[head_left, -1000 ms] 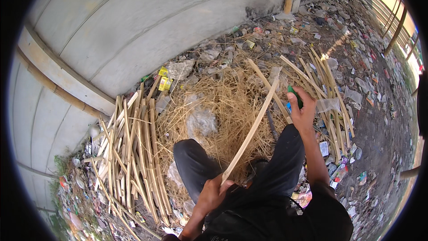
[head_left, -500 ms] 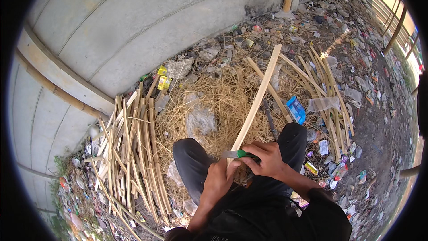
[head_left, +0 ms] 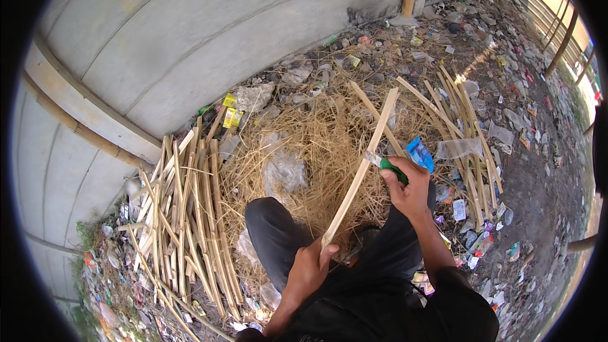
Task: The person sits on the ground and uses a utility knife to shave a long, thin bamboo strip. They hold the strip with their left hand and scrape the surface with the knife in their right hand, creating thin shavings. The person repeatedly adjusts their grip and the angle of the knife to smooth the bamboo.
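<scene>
The left hand (head_left: 308, 270) clasps the wooden strip (head_left: 352, 194), while the right hand (head_left: 410, 189), ahead of the left, grips the green-handled knife (head_left: 387, 164), probably best angled shallow and steady

Two hands: one left hand (head_left: 308, 272), one right hand (head_left: 407, 189). One green-handled knife (head_left: 392, 166). One held strip (head_left: 356, 189). Two piles of strips, overlapping too much for an exact count: one left pile (head_left: 189, 215), over a dozen; one right pile (head_left: 468, 117), several. One blue packet (head_left: 420, 154), right; two yellow packets (head_left: 232, 118), far left.
</scene>
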A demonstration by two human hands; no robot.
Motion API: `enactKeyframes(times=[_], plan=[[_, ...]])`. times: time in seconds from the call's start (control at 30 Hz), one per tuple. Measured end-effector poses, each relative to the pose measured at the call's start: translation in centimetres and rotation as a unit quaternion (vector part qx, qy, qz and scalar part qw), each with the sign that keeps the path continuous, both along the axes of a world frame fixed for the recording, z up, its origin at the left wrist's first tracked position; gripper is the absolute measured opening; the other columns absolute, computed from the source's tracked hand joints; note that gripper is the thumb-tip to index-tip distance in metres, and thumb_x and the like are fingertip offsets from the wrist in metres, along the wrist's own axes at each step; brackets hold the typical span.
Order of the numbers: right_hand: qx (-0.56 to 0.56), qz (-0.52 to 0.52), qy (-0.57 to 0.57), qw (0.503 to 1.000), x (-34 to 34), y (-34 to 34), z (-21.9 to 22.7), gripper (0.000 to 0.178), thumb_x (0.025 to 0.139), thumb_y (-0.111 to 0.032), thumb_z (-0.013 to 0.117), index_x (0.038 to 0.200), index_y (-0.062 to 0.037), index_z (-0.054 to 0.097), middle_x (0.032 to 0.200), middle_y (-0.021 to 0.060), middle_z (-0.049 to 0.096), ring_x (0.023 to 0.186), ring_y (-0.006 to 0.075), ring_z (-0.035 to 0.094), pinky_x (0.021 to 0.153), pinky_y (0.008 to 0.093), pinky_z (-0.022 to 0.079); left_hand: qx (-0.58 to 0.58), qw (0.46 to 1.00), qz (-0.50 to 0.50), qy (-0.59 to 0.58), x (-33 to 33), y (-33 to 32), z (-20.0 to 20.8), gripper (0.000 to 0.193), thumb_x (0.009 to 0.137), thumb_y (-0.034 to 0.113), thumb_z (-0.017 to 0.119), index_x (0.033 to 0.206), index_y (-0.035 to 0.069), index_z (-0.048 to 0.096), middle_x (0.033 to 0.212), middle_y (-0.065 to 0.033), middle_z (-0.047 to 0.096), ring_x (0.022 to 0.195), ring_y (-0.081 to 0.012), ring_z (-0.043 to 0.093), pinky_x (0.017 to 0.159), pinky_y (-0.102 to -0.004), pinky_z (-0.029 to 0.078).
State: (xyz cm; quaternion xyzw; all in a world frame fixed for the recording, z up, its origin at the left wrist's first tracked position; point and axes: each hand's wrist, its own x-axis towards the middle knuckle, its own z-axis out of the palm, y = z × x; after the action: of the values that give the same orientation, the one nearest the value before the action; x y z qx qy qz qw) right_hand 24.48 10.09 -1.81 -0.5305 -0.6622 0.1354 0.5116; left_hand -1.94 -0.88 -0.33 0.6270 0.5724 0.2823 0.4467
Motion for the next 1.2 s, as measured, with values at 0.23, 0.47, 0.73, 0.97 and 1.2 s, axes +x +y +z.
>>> enactKeyframes(times=[0.23,0.47,0.73,0.97,1.2], plan=[[0.029,-0.048,-0.027,0.998,4.7,4.3,-0.4,0.027,0.099,-0.023,0.080,0.110,0.0007,0.077,0.080,0.0098,0.074,0.065,0.0166,0.066,0.059,0.0311,0.050,-0.030,0.999,-0.027,0.035,-1.2,-1.7,-0.8,0.042,0.111,0.039,0.061,0.110,-0.003,0.068,0.080,-0.0314,0.065,0.086,-0.0560,0.065,0.070,-0.0556,0.051],[0.023,-0.105,0.069,0.992,8.8,6.5,-1.3,0.032,0.108,-0.029,0.069,0.110,0.0019,0.076,0.068,0.0020,0.060,0.060,0.0075,0.043,0.053,0.0304,0.032,-0.040,0.997,-0.025,0.055,-3.2,-2.4,-1.3,0.044,0.111,0.041,0.060,0.110,-0.002,0.068,0.080,-0.0314,0.065,0.088,-0.0572,0.063,0.071,-0.0574,0.050],[-0.001,0.125,0.002,0.992,-1.6,-1.3,-2.1,0.028,0.095,-0.025,0.082,0.109,-0.0024,0.075,0.094,0.0121,0.078,0.076,0.0295,0.077,0.064,0.0360,0.058,-0.018,0.998,0.000,0.059,-1.2,1.0,-0.7,0.050,0.111,0.044,0.060,0.111,-0.005,0.068,0.075,-0.0294,0.066,0.080,-0.0552,0.066,0.069,-0.0569,0.050],[-0.007,0.177,-0.074,0.981,-4.9,-4.4,-1.6,0.028,0.092,-0.029,0.084,0.110,-0.0107,0.075,0.091,0.0037,0.077,0.071,0.0232,0.076,0.059,0.0349,0.058,0.059,0.996,0.003,0.071,0.6,2.4,-0.3,0.053,0.112,0.046,0.058,0.103,-0.006,0.064,0.071,-0.0295,0.061,0.075,-0.0548,0.063,0.063,-0.0552,0.046],[-0.006,0.173,-0.085,0.981,-4.7,-4.4,-0.9,0.026,0.091,-0.028,0.085,0.108,-0.0105,0.076,0.090,0.0040,0.077,0.070,0.0239,0.076,0.058,0.0347,0.058,0.068,0.996,0.012,0.052,0.8,2.4,-0.5,0.055,0.112,0.047,0.058,0.099,-0.006,0.063,0.070,-0.0290,0.060,0.074,-0.0548,0.063,0.061,-0.0538,0.046]])
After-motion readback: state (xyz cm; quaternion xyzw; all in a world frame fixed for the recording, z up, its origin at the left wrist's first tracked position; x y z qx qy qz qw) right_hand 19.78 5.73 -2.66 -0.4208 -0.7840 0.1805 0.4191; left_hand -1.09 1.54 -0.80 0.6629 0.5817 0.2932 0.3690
